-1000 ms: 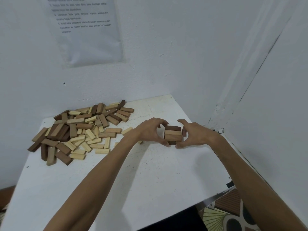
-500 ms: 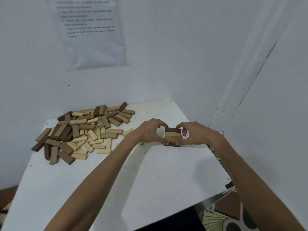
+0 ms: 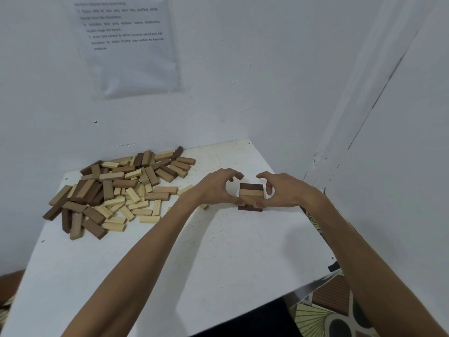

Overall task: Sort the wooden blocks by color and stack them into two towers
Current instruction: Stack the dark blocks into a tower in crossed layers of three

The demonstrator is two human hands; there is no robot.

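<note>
**Both hands cupped a short stack of blocks**

The stack point(image 3: 251, 193) stood on the white bench point(image 3: 194, 263), right of its middle and near the side wall point(image 3: 388, 166). Its top layer showed three blocks side by side, one dark at the far edge and two tan nearer. A dark block of the layer below showed at the front foot.

The left hand point(image 3: 217, 188) curved round the stack's left side. Its thumb lay against the near face, and its forefinger arched over the far corner, seemingly just clear of the wood. The right hand point(image 3: 284, 190) curved round the right side, with fingers against that side and the thumb low on the near face, meeting the left thumb. Each grip was closed round the stack.

The unsorted pile point(image 3: 116, 190) of dark, tan and pale blocks lay well apart at the bench's far left. One pale block point(image 3: 204, 207) lay beside the left wrist. A printed sheet point(image 3: 131, 45) hung on the back wall above the pile.
</note>
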